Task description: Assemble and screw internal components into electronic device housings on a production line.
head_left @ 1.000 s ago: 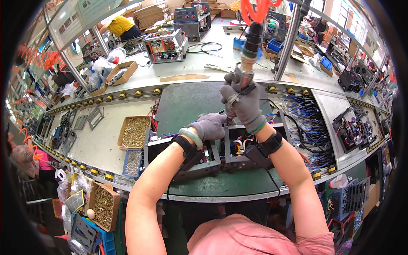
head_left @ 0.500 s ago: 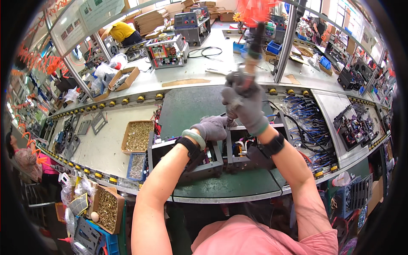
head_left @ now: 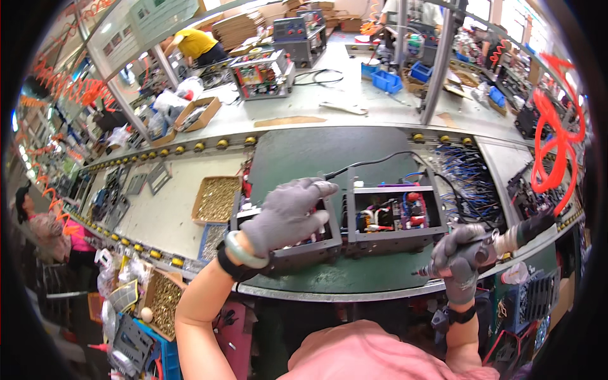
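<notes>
My right hand (head_left: pixel 461 256), in a grey glove, grips an air screwdriver (head_left: pixel 486 253) at the right front edge of the bench. Its bit points left, and a red coiled air hose (head_left: pixel 550 142) rises from its back end. My left hand (head_left: pixel 288 214), gloved too, reaches over the left metal chassis (head_left: pixel 304 254), fingers stretched to the right and thumb apart, with nothing seen in them. That hand hides much of the chassis's inside. Beside it stands a second open chassis (head_left: pixel 396 239) with wires and a circuit board inside.
A box of brass-coloured small parts (head_left: pixel 217 200) and a blue bin of small metal parts (head_left: pixel 213 242) lie left of the chassis. Bundled blue and black cables (head_left: pixel 472 180) fill the right side. A black cable (head_left: pixel 373 161) runs behind the chassis. Rollers (head_left: pixel 201 146) line the far edge.
My right hand has swung the screwdriver from above the chassis down to the right front. My left hand has drawn back from between the two chassis and opened. The view has shifted slightly.
</notes>
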`<control>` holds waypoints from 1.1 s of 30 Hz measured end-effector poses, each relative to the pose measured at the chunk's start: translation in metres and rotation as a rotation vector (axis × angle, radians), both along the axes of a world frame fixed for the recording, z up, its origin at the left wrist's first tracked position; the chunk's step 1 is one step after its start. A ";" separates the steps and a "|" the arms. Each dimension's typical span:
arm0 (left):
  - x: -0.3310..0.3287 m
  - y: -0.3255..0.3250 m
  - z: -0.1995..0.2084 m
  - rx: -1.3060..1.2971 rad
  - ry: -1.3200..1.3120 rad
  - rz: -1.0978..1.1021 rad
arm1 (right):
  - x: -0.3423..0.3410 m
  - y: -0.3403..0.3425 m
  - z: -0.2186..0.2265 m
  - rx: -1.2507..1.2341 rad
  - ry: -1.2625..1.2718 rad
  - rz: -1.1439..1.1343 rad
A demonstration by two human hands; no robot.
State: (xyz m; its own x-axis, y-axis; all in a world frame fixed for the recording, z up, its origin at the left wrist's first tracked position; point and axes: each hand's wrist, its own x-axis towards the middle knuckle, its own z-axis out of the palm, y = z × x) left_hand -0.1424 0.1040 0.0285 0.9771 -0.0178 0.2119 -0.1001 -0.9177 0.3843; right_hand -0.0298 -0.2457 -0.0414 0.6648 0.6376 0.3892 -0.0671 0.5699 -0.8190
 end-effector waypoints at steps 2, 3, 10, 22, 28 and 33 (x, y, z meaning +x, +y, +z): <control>-0.031 0.016 0.002 -0.396 -0.055 0.031 | -0.036 0.013 0.001 -0.080 0.041 -0.337; -0.051 0.024 -0.001 -0.389 -0.062 0.129 | -0.038 0.008 -0.015 -0.130 0.132 -0.248; -0.110 -0.021 -0.051 0.166 -0.035 0.279 | -0.010 0.060 -0.029 -0.601 -0.448 -0.343; -0.004 0.068 -0.105 0.349 -0.211 0.349 | 0.081 0.122 -0.035 -0.642 -0.968 -0.626; 0.102 0.121 -0.110 0.500 0.117 0.664 | 0.164 0.192 -0.037 -1.165 -0.922 -0.669; 0.102 0.132 -0.115 0.504 0.060 0.622 | 0.163 0.204 -0.040 -1.166 -0.814 -0.588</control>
